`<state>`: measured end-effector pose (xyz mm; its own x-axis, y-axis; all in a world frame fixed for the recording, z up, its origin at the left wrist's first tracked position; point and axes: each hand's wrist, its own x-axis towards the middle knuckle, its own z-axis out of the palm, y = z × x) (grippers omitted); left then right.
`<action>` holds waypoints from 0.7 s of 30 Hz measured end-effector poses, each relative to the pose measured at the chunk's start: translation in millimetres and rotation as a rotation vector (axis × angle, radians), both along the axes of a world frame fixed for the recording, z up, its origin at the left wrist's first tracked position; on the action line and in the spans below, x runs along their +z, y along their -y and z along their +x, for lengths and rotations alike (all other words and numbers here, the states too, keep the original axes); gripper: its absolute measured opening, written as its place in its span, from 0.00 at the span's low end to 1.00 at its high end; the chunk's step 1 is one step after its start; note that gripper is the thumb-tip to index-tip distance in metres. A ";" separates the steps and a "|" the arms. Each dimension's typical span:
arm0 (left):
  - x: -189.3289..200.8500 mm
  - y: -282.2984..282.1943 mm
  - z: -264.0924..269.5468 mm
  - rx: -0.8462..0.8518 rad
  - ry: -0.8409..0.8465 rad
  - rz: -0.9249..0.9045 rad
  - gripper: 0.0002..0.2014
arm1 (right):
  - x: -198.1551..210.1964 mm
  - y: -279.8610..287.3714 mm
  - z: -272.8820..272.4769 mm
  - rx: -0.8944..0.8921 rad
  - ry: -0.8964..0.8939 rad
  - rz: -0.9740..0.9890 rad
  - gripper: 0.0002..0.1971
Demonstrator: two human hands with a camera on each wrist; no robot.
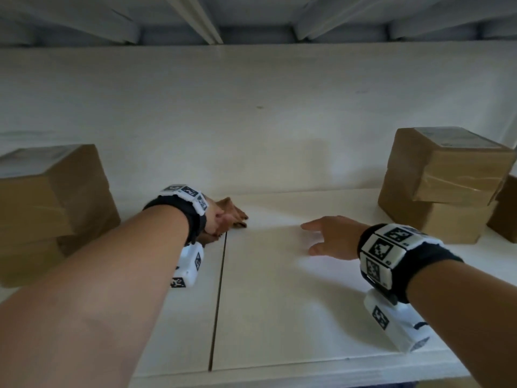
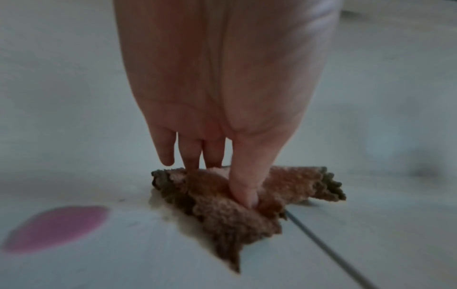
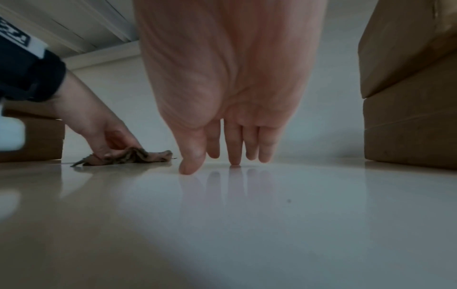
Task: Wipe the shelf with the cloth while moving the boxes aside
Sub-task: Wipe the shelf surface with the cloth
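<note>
Now — cloth (image 2: 230, 197): soft, bunched; best held at its middle fold.
Left hand (image 2: 222, 97): thumb and fingers pinching the cloth on the shelf (image 1: 279, 303).
Right hand (image 1: 330, 239): fingers spread, fingertips touching shelf — holding nothing.

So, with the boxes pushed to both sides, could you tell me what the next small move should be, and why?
Probably sweep the cloth rightward across the bare middle of the shelf. The left hand already presses it down by the seam, with box stacks parted to either side. The right hand, open with fingertips on the surface, lies in that path and should likely lift first.
</note>
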<state>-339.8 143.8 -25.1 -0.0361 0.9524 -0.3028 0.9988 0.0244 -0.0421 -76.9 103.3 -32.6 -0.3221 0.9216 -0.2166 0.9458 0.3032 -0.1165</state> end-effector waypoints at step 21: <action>15.9 133.4 -25.1 -0.005 0.156 -0.028 0.22 | 2.3 52.8 -71.2 0.160 -0.004 0.034 0.36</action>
